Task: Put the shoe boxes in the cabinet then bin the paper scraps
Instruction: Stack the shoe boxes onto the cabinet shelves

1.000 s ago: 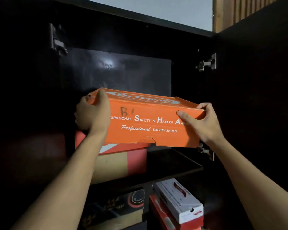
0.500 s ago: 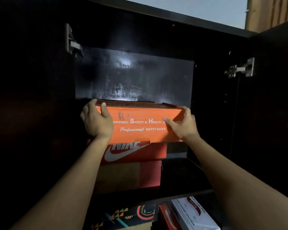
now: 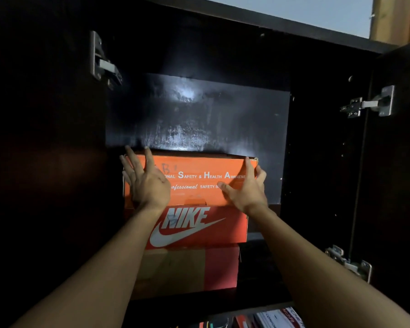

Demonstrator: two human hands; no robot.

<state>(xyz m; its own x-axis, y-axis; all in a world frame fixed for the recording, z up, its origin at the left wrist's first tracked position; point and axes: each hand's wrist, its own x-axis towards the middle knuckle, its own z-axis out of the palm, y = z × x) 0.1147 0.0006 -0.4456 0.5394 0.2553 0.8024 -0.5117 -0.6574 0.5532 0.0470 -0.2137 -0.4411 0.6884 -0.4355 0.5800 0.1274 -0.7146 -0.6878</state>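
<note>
The safety-shoe box [image 3: 199, 181] is orange with white lettering, the Nike box [image 3: 227, 230] directly below it red-orange with a white swoosh, the carton [image 3: 187, 268] lowest below it tan and pinkish red, and the cabinet [image 3: 199, 114] around it black.

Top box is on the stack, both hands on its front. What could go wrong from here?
The orange safety-shoe box tops a three-high stack, over the Nike box and a brown-and-red box; a hard shove might shift or tip it all. Its right end seems to overhang the Nike box, so it may rock once the left hand and right hand release.
</note>
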